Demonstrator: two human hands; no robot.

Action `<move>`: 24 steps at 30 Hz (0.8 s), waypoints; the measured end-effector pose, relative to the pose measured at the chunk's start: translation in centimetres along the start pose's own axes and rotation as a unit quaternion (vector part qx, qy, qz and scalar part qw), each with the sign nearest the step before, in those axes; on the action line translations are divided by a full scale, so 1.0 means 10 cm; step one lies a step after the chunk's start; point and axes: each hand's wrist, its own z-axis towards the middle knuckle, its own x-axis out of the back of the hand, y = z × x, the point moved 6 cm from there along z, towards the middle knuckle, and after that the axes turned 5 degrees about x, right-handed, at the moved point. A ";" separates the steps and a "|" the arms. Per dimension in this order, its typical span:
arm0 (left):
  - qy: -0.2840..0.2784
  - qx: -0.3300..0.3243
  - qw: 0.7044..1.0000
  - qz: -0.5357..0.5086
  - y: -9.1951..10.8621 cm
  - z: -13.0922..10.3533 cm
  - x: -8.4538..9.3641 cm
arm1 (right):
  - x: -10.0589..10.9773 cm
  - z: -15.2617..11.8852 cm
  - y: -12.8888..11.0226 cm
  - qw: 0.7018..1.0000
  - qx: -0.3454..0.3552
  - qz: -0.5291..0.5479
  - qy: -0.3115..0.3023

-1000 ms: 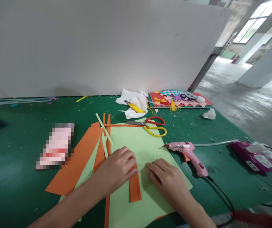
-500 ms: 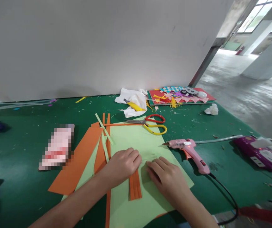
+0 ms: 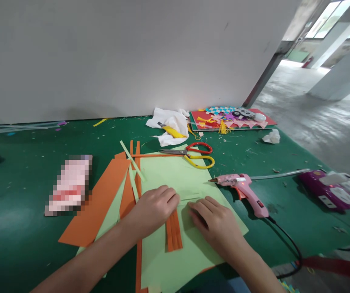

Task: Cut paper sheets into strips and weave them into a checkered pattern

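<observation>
My left hand (image 3: pixel 156 208) is closed over the upper end of a bundle of folded orange paper strips (image 3: pixel 174 234), whose lower ends point towards me. Under it lies a light green paper sheet (image 3: pixel 162 268). To the right, my right hand (image 3: pixel 216 221) rests on the same sheet with its fingers curled and pressed together. Its fingertips are turned away, so what they hold, if anything, is hidden. Thin raised lines, perhaps a narrow green strip's edges, run across the sheet between both hands. Red-and-yellow-handled scissors (image 3: pixel 187 154) lie across the sheet's far edge.
A pink glue gun (image 3: pixel 245 191) lies right of the sheet, its cord running towards me. Behind it sits a purple power strip (image 3: pixel 324 191). Orange sheets (image 3: pixel 98 203) lie at left. A yellow utility knife (image 3: pixel 173 131) rests on white tissue (image 3: pixel 165 118), beside a red board (image 3: pixel 245 127).
Both hands stay nearly in place, the left still on the orange strips. The thin lines between the hands show more clearly. The whole view has shifted slightly.
</observation>
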 end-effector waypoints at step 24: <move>-0.007 0.143 0.966 -0.214 -0.19 -0.02 0.04 | -0.07 0.03 -0.09 0.990 0.057 -0.121 -0.055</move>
